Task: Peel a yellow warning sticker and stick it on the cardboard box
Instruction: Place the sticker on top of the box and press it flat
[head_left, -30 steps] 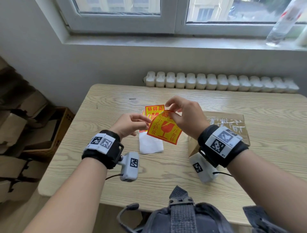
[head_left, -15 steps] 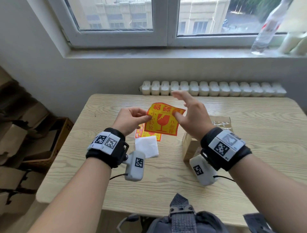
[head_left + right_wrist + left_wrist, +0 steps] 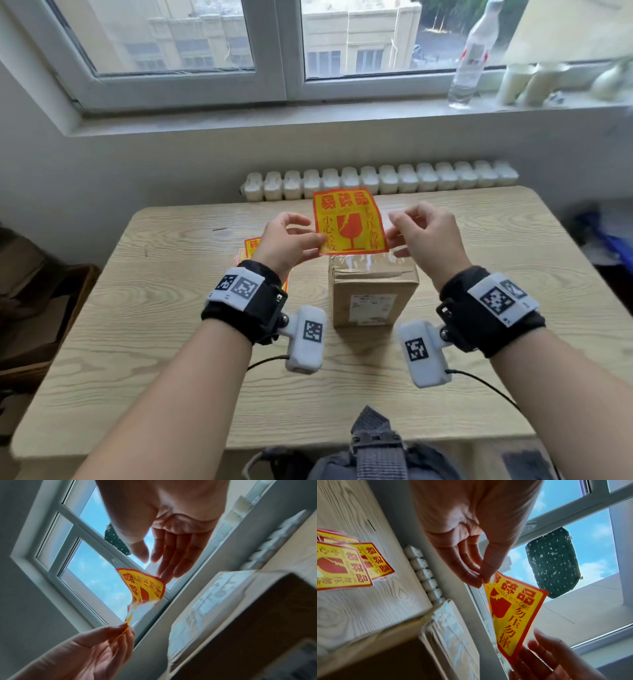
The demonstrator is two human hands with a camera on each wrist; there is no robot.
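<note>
The left hand [image 3: 291,240] pinches the fragile-goods sticker [image 3: 349,222] by its edge — held upright over the cardboard box [image 3: 373,294], likely for alignment. The right hand [image 3: 428,236] touches the opposite edge with relaxed, straight fingers — steadying, not clamped.

Plain room used for packing, likely a home or small office: wood-grain table [image 3: 171,342] under a white-framed window [image 3: 287,51] facing a building, radiator [image 3: 376,181] below the sill, bottle [image 3: 472,58] on it, stacked cartons [image 3: 30,308] at left.
</note>
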